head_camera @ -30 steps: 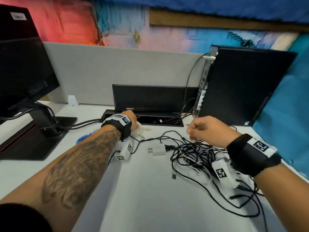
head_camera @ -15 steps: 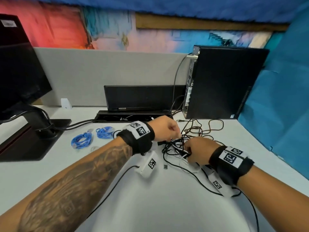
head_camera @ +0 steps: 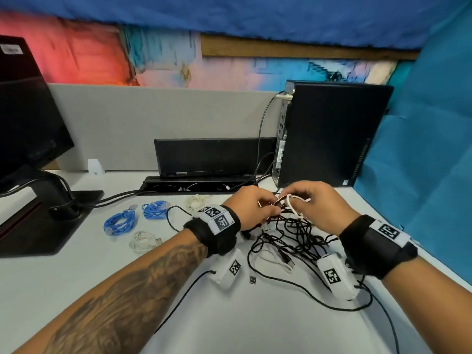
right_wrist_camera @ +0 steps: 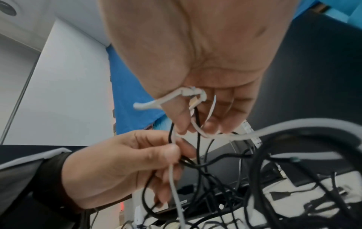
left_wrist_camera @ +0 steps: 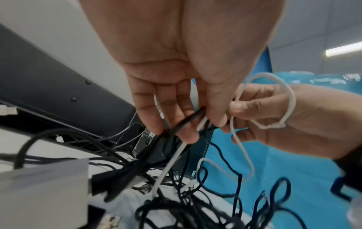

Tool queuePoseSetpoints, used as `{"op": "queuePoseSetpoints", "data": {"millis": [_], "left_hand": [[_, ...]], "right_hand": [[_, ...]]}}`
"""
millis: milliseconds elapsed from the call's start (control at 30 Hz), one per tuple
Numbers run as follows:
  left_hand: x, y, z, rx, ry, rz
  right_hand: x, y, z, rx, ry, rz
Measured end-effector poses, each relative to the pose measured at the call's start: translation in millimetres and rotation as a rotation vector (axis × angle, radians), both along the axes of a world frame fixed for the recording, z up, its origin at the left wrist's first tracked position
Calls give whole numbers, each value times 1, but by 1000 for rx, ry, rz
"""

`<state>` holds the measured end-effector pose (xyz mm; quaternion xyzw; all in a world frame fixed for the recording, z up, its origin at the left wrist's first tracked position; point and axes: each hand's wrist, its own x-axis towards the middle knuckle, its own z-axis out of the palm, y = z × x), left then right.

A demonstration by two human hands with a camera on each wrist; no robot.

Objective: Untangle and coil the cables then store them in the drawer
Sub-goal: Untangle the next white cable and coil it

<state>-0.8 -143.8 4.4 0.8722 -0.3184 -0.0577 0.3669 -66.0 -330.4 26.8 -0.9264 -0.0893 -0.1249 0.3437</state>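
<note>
Fingers [left_wrist_camera: 188,124] of your left hand [head_camera: 251,206] are pinched on a black cable [left_wrist_camera: 184,122] and the white cable [left_wrist_camera: 170,161] together, just above the tangle [head_camera: 291,238]. Your right hand [head_camera: 315,200] has its fingers [right_wrist_camera: 213,124] closed on another stretch of that same white cable, with a loop of it hooked over the thumb side (the wrist view shows a small knot or tie sitting there). Both hands hover close together over the tabletop [head_camera: 229,323], near the computer [head_camera: 332,134].

The tangle lies under and just in front of your hands, mostly black leads crossing each other. Two blue coils [head_camera: 120,222] and two pale coils [head_camera: 143,240] already sit apart to the left, so some of the sorting looks done. No drawer is in view.

What could go wrong, as I judge it: pulling the white cable while your left hand pinches the black one with it would likely drag both and tighten the crossings below instead of freeing them. Let the black lead go first. The loop on your right hand could cinch into a real knot if you tug outward. Lifting high would raise the whole tangle, and its trailing plugs could snag the leads running to the tray [head_camera: 199,181] behind, or catch your wrist cameras' own wires, which lie in the same heap
</note>
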Motion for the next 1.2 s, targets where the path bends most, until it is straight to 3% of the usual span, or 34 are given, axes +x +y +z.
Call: {"op": "queuePoseSetpoints", "data": {"millis": [100, 267, 467, 700, 900, 1000, 1033, 1133, 1200], "left_hand": [[1, 0, 6, -81, 31, -16], [2, -9, 13, -105, -163, 7], [6, 6, 26, -444, 135, 0], [14, 11, 34, -673, 207, 98], [18, 7, 56, -913, 362, 116], [25, 11, 60, -980, 350, 239], [31, 16, 60, -1026, 362, 290], [45, 31, 61, -1145, 423, 325], [44, 32, 62, -1143, 440, 265]], "right_hand": [[1, -6, 6, 25, -95, -55], [1, -1, 26, 160, -127, 4], [9, -21, 46, 258, -59, 52], [6, -32, 49, 188, 27, 45], [7, -31, 41, 558, 251, 156], [9, -39, 37, 708, 245, 111], [7, -43, 36, 695, 206, 61], [2, -54, 28, 402, 53, -145], [5, -57, 23, 261, 104, -163]]}}
